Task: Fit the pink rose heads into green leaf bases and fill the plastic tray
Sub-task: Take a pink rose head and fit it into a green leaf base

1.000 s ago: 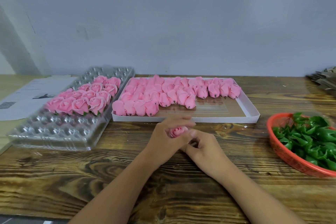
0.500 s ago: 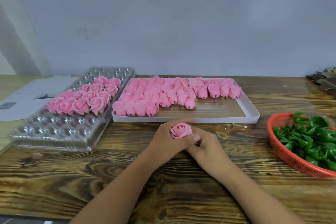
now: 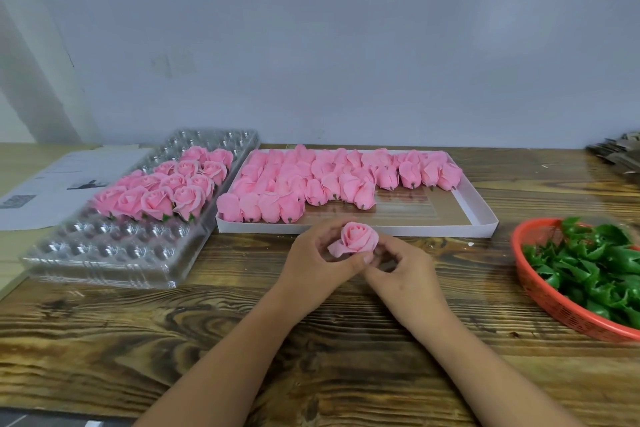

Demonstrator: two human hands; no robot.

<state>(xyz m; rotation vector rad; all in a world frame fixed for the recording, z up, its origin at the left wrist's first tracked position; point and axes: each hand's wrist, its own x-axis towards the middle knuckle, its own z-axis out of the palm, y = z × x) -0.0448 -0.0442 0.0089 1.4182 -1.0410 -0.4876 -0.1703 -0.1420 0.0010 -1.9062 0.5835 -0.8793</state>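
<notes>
Lifted a little and turned since a moment ago: rose (image 3: 358, 236), bloom now facing up, one outer petal splayed leftward. Held between both hands above the table (image 3: 145, 333). Left hand (image 3: 320, 262) curled round the rose's left side, thumb by its base. Right hand (image 3: 403, 270) pinching under the base, fingers bent. Farther right, red basket (image 3: 540, 291) of green bases (image 3: 595, 263). Beyond the hands, white box (image 3: 479, 215) of loose rose heads (image 3: 332, 180). Left of it, plastic tray (image 3: 104, 253), finished roses (image 3: 166, 189) filling its middle rows.
</notes>
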